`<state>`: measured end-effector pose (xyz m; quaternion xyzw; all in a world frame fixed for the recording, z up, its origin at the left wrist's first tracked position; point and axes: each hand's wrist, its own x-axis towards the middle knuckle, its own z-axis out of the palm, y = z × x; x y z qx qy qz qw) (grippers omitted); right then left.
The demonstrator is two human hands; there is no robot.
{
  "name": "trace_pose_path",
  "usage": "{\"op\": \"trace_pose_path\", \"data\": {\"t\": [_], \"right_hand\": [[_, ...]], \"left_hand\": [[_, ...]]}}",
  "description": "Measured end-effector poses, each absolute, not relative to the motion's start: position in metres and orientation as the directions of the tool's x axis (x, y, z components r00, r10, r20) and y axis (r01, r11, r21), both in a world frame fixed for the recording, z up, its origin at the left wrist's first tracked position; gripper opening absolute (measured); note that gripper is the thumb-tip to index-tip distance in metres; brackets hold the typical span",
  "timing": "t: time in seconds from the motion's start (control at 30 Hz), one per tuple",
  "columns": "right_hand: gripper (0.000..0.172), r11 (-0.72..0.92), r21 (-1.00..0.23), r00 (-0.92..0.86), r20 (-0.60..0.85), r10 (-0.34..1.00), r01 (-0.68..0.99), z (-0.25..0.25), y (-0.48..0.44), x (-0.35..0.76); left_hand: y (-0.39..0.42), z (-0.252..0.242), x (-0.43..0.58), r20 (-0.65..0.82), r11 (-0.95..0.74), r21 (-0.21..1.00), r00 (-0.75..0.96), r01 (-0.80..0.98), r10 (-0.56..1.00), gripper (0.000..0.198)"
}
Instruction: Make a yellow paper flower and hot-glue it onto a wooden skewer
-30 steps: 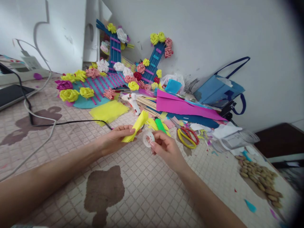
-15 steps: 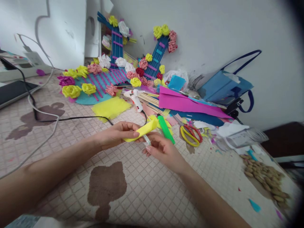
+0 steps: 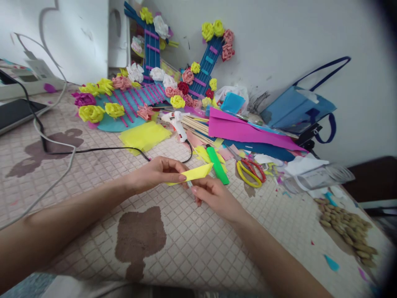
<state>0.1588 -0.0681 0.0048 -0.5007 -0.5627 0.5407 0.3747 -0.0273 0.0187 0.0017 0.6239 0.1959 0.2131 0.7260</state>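
Over the tablecloth, my left hand (image 3: pixel 159 176) pinches a folded yellow paper strip (image 3: pixel 200 171) between thumb and fingers. The strip's free end points right and tapers to a corner. My right hand (image 3: pixel 215 196) is closed just below it, its thumb and fingertips around a thin whitish stick (image 3: pixel 189 183) that is mostly hidden behind the strip and fingers. Beyond the hands lie a white glue gun (image 3: pixel 178 124) with a black cord and a yellow paper sheet (image 3: pixel 144 137). A bright green tool with a dark end (image 3: pixel 217 165) lies just past my right hand.
Scissors with yellow and red handles (image 3: pixel 249 176) lie to the right, near paper scraps. A magenta sheet (image 3: pixel 242 131) covers part of the back, beside wooden sticks (image 3: pixel 197 127). Flower-covered guitar shapes (image 3: pixel 130 105), a blue bag (image 3: pixel 297 105) and peanuts (image 3: pixel 344 227) surround the area.
The yellow strip has turned: its free end points more to the right and looks narrower. Less of the whitish stick shows. Both hands stay close together, and the view has shifted slightly.
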Motion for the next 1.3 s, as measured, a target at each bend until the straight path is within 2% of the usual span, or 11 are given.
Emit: {"op": "trace_pose_path", "data": {"t": [0.27,0.83,1.3], "right_hand": [[0.008,-0.033,-0.994,-0.258,-0.058,0.964,0.103,0.002,-0.067,0.158],[0.012,-0.094,-0.993,-0.189,-0.107,0.976,0.076,-0.006,-0.069,0.156],[0.018,-0.101,-0.995,-0.247,-0.094,0.965,-0.015,-0.007,-0.067,0.157]], "left_hand": [[0.020,0.004,-0.027,-0.052,0.180,0.982,0.828,-0.060,0.558,0.010],[0.017,0.003,-0.024,-0.072,0.207,0.977,0.834,-0.052,0.547,0.010],[0.019,0.003,-0.027,-0.137,0.350,0.933,0.821,-0.080,0.553,0.013]]}}
